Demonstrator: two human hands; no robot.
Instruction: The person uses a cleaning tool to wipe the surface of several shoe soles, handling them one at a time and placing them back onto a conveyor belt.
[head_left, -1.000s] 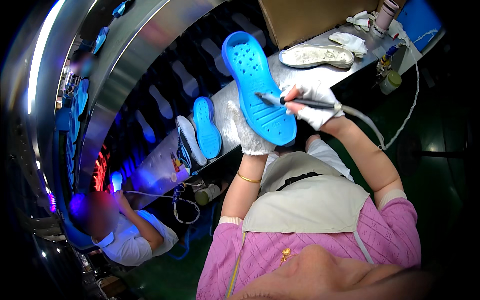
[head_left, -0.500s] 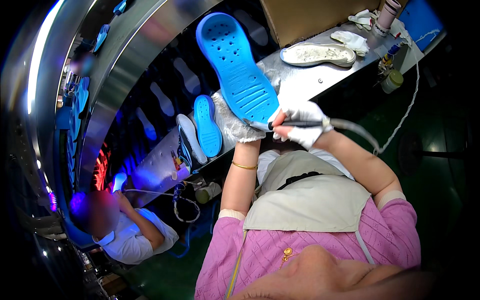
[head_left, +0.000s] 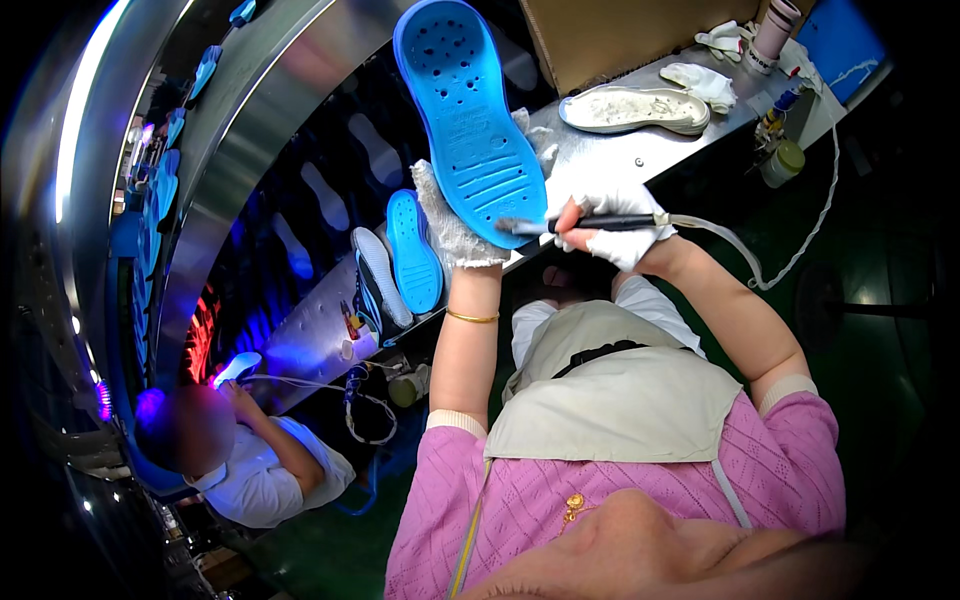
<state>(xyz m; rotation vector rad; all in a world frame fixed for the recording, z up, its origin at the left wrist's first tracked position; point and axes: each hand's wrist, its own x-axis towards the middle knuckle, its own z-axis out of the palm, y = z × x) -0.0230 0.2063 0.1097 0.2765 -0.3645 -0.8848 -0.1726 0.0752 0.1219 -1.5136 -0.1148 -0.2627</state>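
Observation:
A large blue shoe sole (head_left: 470, 140), its ridged and perforated face up, rests in my left hand (head_left: 455, 225). That hand wears a whitish work glove and is closed round the sole from beneath, fingers showing past its right edge. My right hand (head_left: 620, 225), in a white glove with bare fingertips, grips a black-handled brush (head_left: 600, 223) fed by a clear tube. The brush's bristles lie on the sole's near end, by the rim. Left of my left hand, a smaller-looking blue sole (head_left: 414, 255) and a dark shoe upper (head_left: 378, 280) lie on the metal bench.
A white sole-like tray piece (head_left: 635, 108) and white gloves (head_left: 700, 85) lie on the bench (head_left: 640, 160) to the right. A jar (head_left: 783, 163) hangs beyond its edge. At left, a co-worker (head_left: 265, 460) handles a sole beside the curved metal machine (head_left: 250, 110). The tube (head_left: 735, 250) trails rightward.
The held sole has moved slightly up and left with my left hand, whose fingers now show at its right edge. The brush has shifted from the rim onto the sole's face.

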